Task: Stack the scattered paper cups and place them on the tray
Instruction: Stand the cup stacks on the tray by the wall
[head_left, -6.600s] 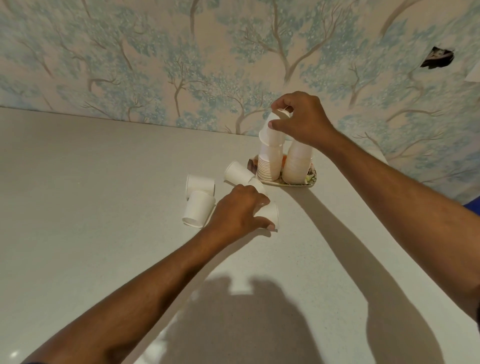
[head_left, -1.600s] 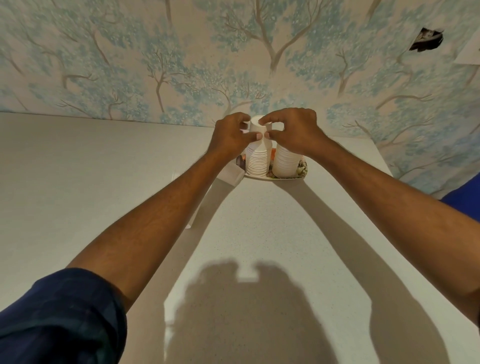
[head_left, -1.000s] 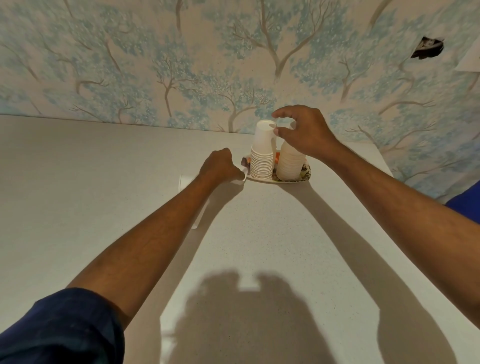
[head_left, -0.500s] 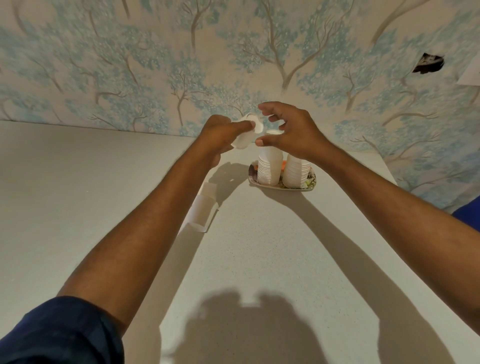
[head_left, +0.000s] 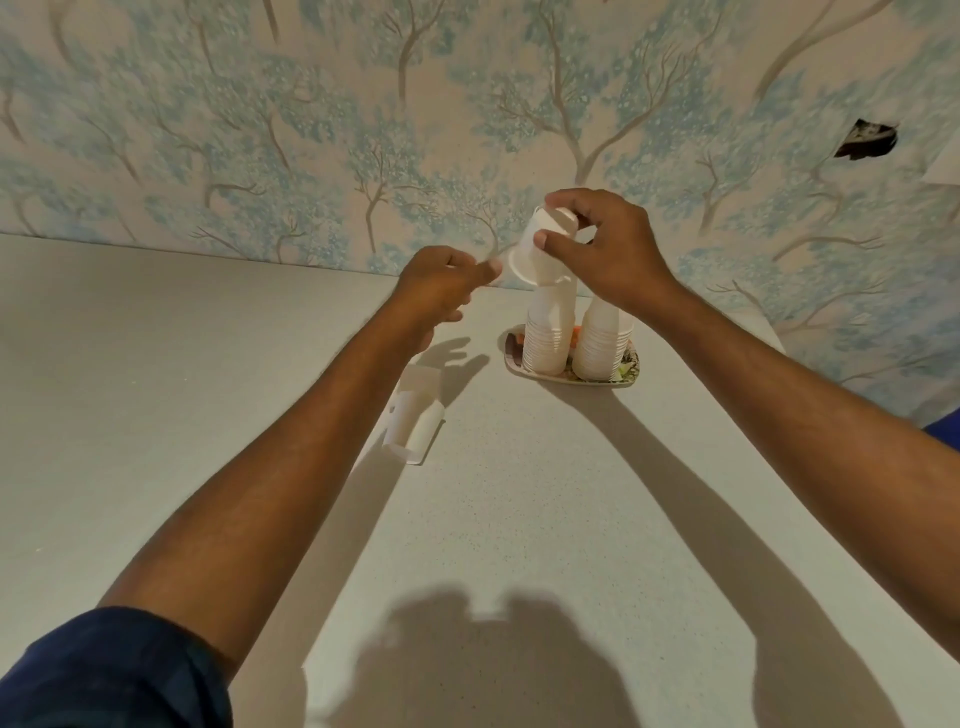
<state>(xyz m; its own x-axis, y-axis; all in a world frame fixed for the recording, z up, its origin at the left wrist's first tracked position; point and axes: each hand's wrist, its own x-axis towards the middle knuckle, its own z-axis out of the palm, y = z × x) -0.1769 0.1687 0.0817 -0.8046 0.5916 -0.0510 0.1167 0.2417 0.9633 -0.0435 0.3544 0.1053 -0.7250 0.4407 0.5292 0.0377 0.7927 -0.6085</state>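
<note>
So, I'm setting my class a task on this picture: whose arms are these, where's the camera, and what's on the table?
There is no machine here. A person wears a camera on the head, looking forward and down, so the two arms are that person's own. The right hand grips a paper cup, tilted, just above the taller stack of cups. A second stack stands beside it, and both are on a small patterned tray near the wall. The left hand hovers beside the cup and seems to hold nothing. Loose cups lie on their sides on the pale table, partly hidden by the left forearm.
</note>
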